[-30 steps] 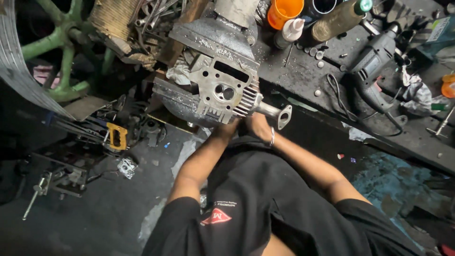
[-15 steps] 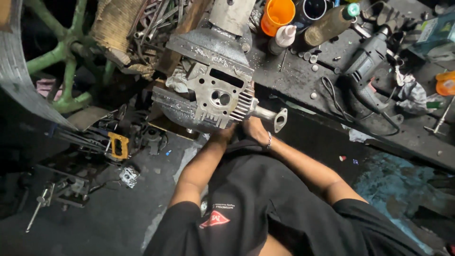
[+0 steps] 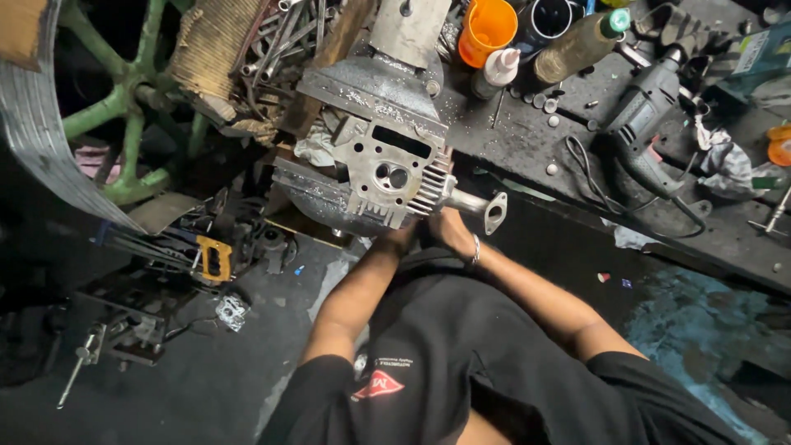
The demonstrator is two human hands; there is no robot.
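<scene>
Two hands, grey finned cylinder head

A dark, grimy table carries an electric drill, an orange cup, a white bottle, scattered washers and a rag near its right edge.

place: repair workshop | signs: greasy workbench, power drill, wrenches, engine part
</scene>
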